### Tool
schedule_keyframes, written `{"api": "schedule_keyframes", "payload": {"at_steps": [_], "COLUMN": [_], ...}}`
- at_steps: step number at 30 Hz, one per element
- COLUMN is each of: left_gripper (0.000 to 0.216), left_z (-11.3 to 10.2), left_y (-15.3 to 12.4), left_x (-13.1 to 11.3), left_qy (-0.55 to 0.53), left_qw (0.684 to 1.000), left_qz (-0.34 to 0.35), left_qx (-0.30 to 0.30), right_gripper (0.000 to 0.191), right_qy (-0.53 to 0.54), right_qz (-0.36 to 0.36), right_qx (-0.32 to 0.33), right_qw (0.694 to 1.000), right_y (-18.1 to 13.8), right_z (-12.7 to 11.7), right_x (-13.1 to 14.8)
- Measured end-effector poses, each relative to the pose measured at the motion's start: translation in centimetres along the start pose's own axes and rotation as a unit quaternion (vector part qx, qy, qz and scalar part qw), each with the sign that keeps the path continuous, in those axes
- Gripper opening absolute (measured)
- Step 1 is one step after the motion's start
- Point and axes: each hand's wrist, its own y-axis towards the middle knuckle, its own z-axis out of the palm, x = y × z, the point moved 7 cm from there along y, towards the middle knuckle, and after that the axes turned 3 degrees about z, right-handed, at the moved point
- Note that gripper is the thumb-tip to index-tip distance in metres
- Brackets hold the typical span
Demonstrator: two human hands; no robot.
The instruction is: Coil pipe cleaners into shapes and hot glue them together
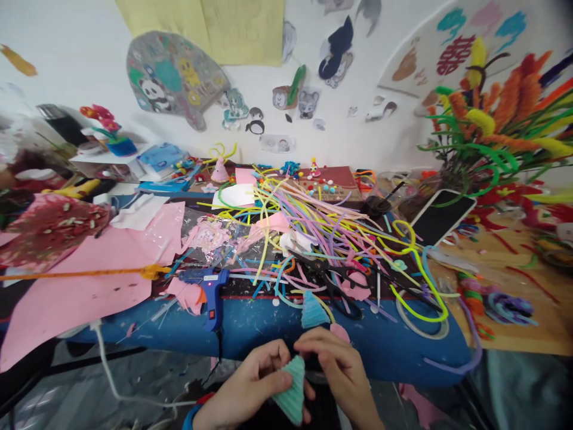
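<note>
My left hand [259,382] pinches a mint-green, ribbed triangular piece [292,391] that looks made of fuzzy pipe cleaners. The thumb lies on its face and the other fingers are behind it. My right hand [333,364] is close beside the piece's upper end, fingers bent toward it and thumb apart. I see nothing held in it; whether its fingertips touch the piece I cannot tell. Just beyond, a blue ribbed triangular piece [314,310] lies at the table's near edge, with a pink rounded piece [340,332] close to my right hand.
A blue glue gun [215,298] lies left of centre, black-handled scissors [342,289] right of centre. Loose pipe cleaners [313,218] heap across the blue-covered table [264,328]. Pink sheets [89,280] spread leftward. A phone [443,216] leans by a pipe-cleaner bouquet [496,113]; a tape ring [421,316] lies right.
</note>
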Motion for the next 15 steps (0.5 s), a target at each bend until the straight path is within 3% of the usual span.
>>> {"api": "schedule_keyframes", "payload": {"at_steps": [4, 9, 12, 15], "left_gripper": [0.026, 0.01, 0.028, 0.035], "left_z": [-0.6, -2.3, -3.4, -3.7], "left_y": [0.1, -0.1, -0.9, -1.8], "left_x": [-1.1, -2.0, -1.9, -2.0], "left_qy": [-0.075, -0.142, -0.143, -0.169], "left_qw": [0.993, 0.968, 0.953, 0.946], "left_qz": [0.065, 0.127, 0.122, 0.136], "left_qx": [-0.065, -0.166, -0.238, -0.239], "right_gripper": [0.025, 0.039, 0.035, 0.027], "right_qy": [-0.194, -0.252, -0.232, -0.245], "right_qz": [-0.006, -0.086, -0.156, -0.215], "right_qx": [-0.101, -0.047, -0.016, -0.009], "right_qw": [0.976, 0.963, 0.96, 0.945], "right_y": [-0.2, -1.0, -1.3, -1.1], "right_z": [-2.1, 0.9, 3.4, 5.6], "right_x": [0.3, 1.8, 3.1, 3.7]}}
